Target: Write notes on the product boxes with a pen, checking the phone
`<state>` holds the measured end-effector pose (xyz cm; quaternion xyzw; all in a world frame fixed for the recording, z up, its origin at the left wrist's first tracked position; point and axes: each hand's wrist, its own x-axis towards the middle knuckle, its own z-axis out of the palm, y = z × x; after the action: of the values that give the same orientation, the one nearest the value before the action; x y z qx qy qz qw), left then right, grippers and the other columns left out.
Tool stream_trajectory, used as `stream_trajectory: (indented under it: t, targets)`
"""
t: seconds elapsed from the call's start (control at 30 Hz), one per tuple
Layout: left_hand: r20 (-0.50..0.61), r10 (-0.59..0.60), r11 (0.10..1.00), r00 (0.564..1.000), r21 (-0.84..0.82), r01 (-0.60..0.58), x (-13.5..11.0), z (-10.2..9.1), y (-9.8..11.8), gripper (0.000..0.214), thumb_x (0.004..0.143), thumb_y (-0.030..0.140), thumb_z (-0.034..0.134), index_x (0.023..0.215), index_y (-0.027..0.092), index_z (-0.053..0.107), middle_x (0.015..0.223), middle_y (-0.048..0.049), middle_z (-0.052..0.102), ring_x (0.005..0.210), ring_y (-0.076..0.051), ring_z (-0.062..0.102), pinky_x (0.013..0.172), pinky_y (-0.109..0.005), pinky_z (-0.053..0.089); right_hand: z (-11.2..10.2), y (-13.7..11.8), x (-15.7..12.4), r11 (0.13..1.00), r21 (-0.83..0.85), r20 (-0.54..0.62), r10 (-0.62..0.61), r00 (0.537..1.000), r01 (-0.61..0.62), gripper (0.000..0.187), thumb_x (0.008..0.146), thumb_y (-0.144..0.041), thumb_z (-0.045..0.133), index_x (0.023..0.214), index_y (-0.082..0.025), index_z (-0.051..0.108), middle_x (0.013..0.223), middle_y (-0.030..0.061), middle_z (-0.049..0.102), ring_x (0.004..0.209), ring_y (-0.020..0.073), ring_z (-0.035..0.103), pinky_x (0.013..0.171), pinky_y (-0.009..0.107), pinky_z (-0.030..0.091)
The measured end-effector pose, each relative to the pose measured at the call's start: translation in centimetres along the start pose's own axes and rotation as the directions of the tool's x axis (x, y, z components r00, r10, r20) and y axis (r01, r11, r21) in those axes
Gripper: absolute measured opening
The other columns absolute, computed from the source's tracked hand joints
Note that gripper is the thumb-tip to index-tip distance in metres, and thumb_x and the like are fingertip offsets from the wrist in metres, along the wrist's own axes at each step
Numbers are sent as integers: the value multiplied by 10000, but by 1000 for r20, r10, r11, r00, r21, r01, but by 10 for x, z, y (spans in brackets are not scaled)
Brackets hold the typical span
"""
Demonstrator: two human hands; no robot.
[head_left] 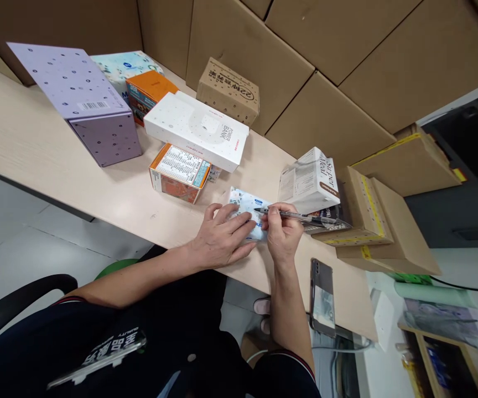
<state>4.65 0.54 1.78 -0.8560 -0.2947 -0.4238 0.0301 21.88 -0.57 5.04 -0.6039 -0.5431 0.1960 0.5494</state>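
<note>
A small light-blue packet (245, 205) lies flat on the pale wooden table (35, 149) near its front edge. My left hand (220, 239) rests on the packet with its fingers stretched out flat, pressing it down. My right hand (282, 232) is closed in a pinch around a black pen (301, 216), whose tip touches the packet's right part. The pen's far end points right, over a dark flat packet.
Behind stand a lilac box (85, 99), an orange box (147, 94), a white power bank box (197, 130), an orange-and-white box (178, 174), a brown carton (228, 91) and a white-grey box (311, 179). Flat cardboard mailers (382, 221) lie right. A phone (322, 296) lies near the edge.
</note>
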Motion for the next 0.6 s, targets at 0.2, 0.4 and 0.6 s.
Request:
stream_trajectory:
  t: [0.2, 0.4, 0.6]
  targets:
    - [14, -4, 1000, 1000, 1, 4, -1, 0, 0, 350, 978, 426, 596, 1213, 181, 684, 1222, -69, 751, 1169, -327, 599, 980, -491, 346, 0, 0, 2, 998, -54, 29, -39, 999, 40, 271, 958, -493, 593, 867, -238, 609, 637, -58, 603, 513, 114, 539, 535, 252, 440]
    - [31, -23, 999, 999, -24, 24, -2, 1, 0, 344, 962, 415, 619, 1238, 217, 681, 1231, -71, 739, 1195, -332, 595, 990, -490, 342, -2, 0, 2, 994, -101, 43, -25, 999, 29, 287, 966, -500, 573, 858, -237, 608, 635, -55, 604, 528, 121, 550, 553, 257, 443]
    - [27, -11, 1000, 1000, -1, 11, -1, 0, 1, 342, 967, 407, 607, 1218, 189, 684, 1226, -76, 745, 1173, -336, 597, 979, -500, 348, -1, -1, 2, 997, -75, 50, -25, 998, 28, 270, 960, -486, 590, 863, -235, 608, 619, -59, 601, 519, 115, 547, 543, 250, 446]
